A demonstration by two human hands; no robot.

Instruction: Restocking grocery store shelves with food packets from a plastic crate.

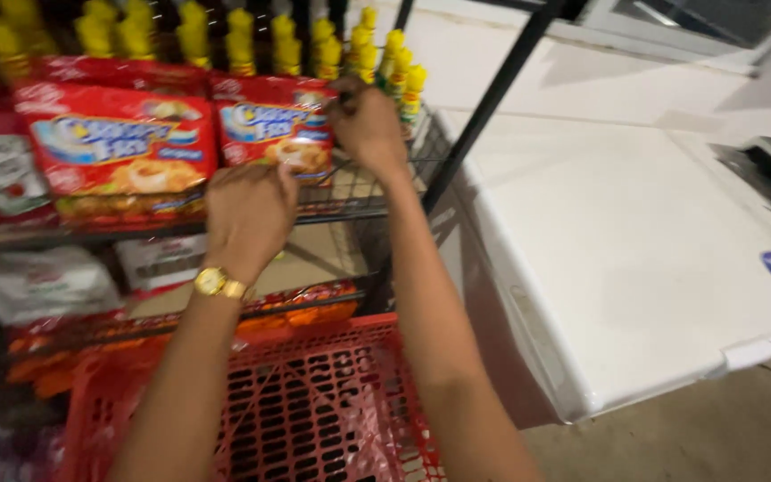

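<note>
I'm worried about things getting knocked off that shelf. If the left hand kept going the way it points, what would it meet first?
Probably the red packet that both hands are at: the left hand points up and forward at its lower edge. Depth is blurred, so contact may already exist.

Head view, looking down at a wire shelf [350, 203] stocked with red snack packets. The left hand [247, 214], a gold watch [218, 283] at its wrist, grips the lower edge of one red packet [269, 120]; the right hand [368, 125] pinches its upper right corner. Yellow-capped bottles [239, 40] stand behind. A red plastic basket [314, 402] lies below, a white chest freezer [635, 259] to the right.
</note>
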